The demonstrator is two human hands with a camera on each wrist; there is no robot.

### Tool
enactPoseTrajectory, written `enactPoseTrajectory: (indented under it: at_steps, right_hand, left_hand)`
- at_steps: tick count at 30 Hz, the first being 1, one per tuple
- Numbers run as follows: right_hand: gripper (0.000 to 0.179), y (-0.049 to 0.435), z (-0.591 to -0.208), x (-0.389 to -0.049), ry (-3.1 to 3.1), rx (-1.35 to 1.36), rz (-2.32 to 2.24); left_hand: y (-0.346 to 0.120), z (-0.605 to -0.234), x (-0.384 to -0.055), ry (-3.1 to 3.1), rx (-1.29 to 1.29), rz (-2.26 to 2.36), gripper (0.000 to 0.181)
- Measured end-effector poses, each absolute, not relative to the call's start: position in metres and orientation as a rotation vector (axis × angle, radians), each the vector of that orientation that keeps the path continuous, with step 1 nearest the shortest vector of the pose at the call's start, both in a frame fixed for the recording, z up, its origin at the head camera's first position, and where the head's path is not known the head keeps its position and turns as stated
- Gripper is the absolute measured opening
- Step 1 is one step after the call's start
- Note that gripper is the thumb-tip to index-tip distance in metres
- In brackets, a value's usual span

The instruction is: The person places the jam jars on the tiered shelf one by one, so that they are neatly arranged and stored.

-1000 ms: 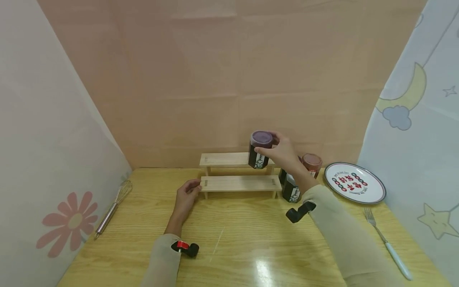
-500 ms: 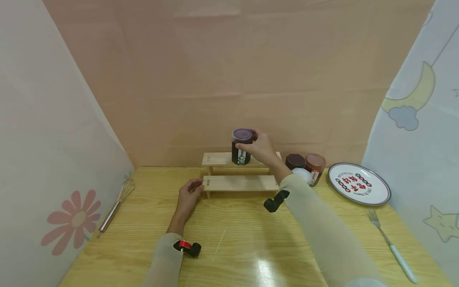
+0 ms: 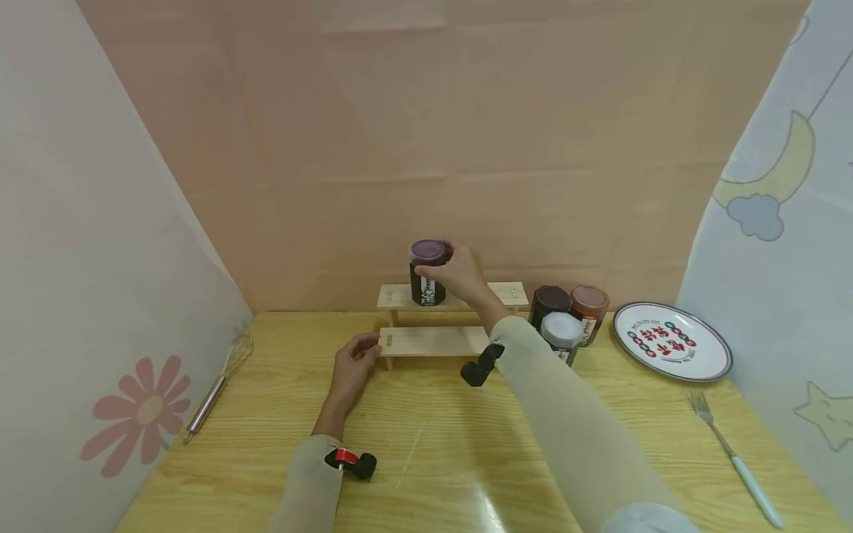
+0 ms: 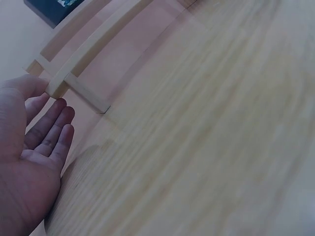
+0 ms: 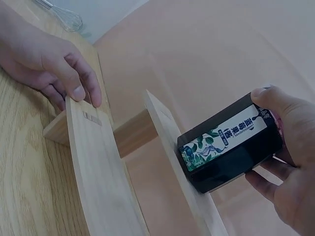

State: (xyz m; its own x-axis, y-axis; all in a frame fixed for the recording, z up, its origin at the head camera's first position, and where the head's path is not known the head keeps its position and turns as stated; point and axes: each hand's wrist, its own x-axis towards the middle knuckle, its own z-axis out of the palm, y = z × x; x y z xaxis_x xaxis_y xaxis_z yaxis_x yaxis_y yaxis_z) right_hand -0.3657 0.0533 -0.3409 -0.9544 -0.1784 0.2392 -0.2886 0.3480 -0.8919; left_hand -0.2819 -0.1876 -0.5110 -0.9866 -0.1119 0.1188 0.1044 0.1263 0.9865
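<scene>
In the head view my right hand holds a dark eight-sided jar with a purple lid between thumb and fingers. The jar is upright at the upper step of a two-step wooden shelf. Its base meets the board in the right wrist view, where the jar's blueberry label faces the camera. My left hand pinches the left end of the lower step. In the left wrist view thumb and fingertips touch that end from both sides. My right forearm hides the lower step's right end.
Right of the shelf stand a dark-lidded jar, a red-lidded jar and a white-lidded jar. Farther right lie a printed plate and a fork. A whisk lies at the left. Walls enclose the table.
My right hand has carried the purple-lidded jar leftward along the upper step and slightly down onto it. The three other jars have come into fuller view. My left hand has kept its place.
</scene>
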Motion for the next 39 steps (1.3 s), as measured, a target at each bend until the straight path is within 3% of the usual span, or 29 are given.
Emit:
enactPoseTrajectory:
  at_steps: [27, 39]
  right_hand:
    - [0.073, 0.046, -0.339, -0.364, -2.54, 0.431, 1.525]
    - [0.082, 0.075, -0.34, -0.358, -2.493, 0.493, 1.8]
  left_hand:
    - [-0.185, -0.509, -0.283, -2.239, -0.014, -1.999, 0.032]
    - [-0.184, -0.512, -0.283, -2.234, -0.017, -2.006, 0.031]
